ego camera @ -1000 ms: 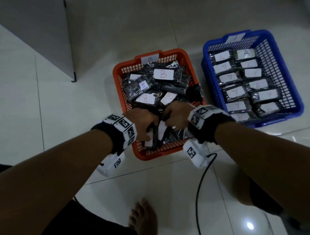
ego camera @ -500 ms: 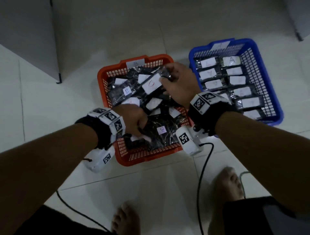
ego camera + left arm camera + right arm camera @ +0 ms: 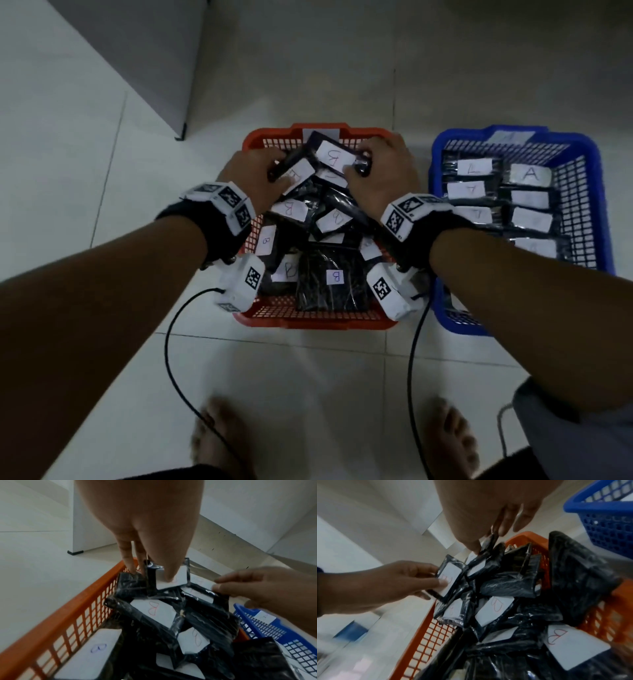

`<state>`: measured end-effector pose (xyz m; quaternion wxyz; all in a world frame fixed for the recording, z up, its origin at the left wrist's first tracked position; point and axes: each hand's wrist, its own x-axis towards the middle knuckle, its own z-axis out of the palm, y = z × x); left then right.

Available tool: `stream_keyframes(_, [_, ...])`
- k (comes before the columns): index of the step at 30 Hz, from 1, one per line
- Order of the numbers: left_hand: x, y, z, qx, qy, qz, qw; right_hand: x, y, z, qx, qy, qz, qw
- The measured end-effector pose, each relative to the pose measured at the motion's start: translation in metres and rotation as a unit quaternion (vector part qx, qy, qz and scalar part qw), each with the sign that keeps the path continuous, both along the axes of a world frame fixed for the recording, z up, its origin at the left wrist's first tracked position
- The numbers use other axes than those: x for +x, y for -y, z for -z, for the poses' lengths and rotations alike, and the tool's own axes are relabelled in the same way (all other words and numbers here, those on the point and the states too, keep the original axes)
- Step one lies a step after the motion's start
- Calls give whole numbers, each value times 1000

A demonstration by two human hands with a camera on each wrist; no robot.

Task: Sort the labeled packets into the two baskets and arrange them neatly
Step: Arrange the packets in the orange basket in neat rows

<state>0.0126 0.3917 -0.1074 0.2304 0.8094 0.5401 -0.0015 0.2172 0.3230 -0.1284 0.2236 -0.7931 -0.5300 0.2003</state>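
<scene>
The left hand (image 3: 255, 173) grips one black packet (image 3: 295, 170) at the far left corner of the orange basket (image 3: 308, 317): its thumb presses on the white label while the other fingers (image 3: 126, 555) reach down behind the packet's far edge. The right hand (image 3: 382, 171) pinches a second black packet (image 3: 334, 156) at the far edge of the same basket, thumb on the near side of its label and fingers curled over its right end. This packet lies tilted, its label showing a red letter B.

Both packets are flat rectangles wrapped in glossy, crinkled black film, each with a white paper label with rounded corners. Below the hands the orange basket holds a loose heap of such packets, overlapping at many angles, their labels marked B in red or blue. The basket is rigid plastic with an open grid wall and a solid rim.

Just to its right on the tiled floor (image 3: 308, 377) stands a blue basket (image 3: 513, 135) of the same lattice make, where like packets lie flat in two tidy rows, one label reading A.
</scene>
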Motion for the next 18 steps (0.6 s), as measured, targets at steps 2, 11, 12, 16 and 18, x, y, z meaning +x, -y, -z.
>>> stream_keyframes(2, [4,7,4,35,13,-35,999,-2,1,-7,42,45,-41,997])
stream_keyframes(11, [-9,79,-11,-90,-196,-53,975,-20,16,-31,-14,61,-294,954])
stream_keyframes(12, [-9,88,-5,-101,-216,-27,971,-19,20,-31,-54,81,-316,944])
stream_keyframes(16, [-8,111,23,-42,-250,12,967,-12,40,-24,-177,203,-409,872])
stream_keyframes(18, [-3,111,28,-31,-257,-3,966,-4,40,-21,-244,243,-445,827])
